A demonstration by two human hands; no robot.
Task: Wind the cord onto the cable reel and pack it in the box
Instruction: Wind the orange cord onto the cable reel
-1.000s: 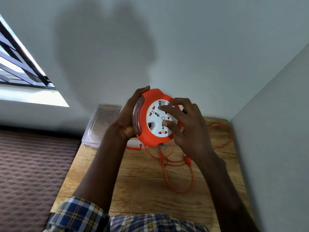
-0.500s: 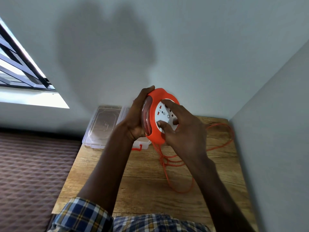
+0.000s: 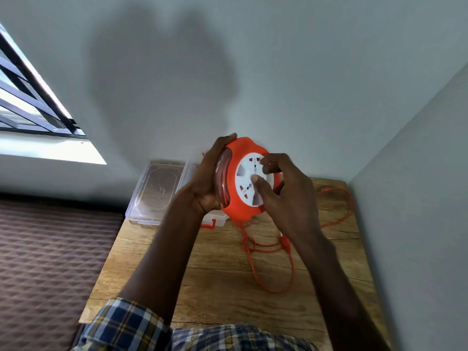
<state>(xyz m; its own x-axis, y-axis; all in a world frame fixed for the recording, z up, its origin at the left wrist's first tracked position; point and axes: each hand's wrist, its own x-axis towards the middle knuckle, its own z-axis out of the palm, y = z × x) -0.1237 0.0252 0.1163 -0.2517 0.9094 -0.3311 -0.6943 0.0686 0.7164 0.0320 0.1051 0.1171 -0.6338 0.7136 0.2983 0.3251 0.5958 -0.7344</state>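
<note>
Cable reel (image 3: 234, 198): held above the table (image 3: 215, 274), before the clear box (image 3: 162, 193).
Hands: left hand (image 3: 206, 183) grips the rim; right hand (image 3: 286, 198) has fingers curled on the white face.
Risk: loose cord (image 3: 274, 272) looks tangled, likely to snag or wind unevenly.
Orientation: on edge, white face toward the person, axle roughly horizontal.
</note>
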